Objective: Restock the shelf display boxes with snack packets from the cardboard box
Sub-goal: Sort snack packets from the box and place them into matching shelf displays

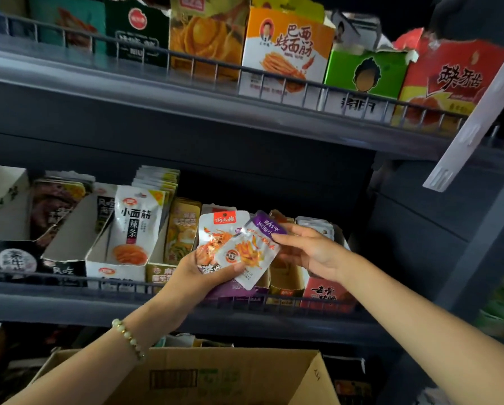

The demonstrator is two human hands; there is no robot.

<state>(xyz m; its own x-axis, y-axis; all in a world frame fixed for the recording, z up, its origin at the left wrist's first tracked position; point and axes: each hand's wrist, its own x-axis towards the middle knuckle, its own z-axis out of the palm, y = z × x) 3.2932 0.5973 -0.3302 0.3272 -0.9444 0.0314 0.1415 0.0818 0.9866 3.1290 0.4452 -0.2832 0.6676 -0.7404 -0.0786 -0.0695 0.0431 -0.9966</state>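
Left hand (198, 277) gripping glossy white red-labelled snack packet (220, 238), right hand (306, 249) pinching silver purple-topped packet (252, 252) lying tilted across it, both printed with orange strips, brown cardboard box (244, 375) sitting below.

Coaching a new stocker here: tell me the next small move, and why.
Probably the right hand should lift the purple-topped packet off the red-labelled packet and slot it into the purple display box just below. It pinches that packet's top corner, while the left hand holds both.
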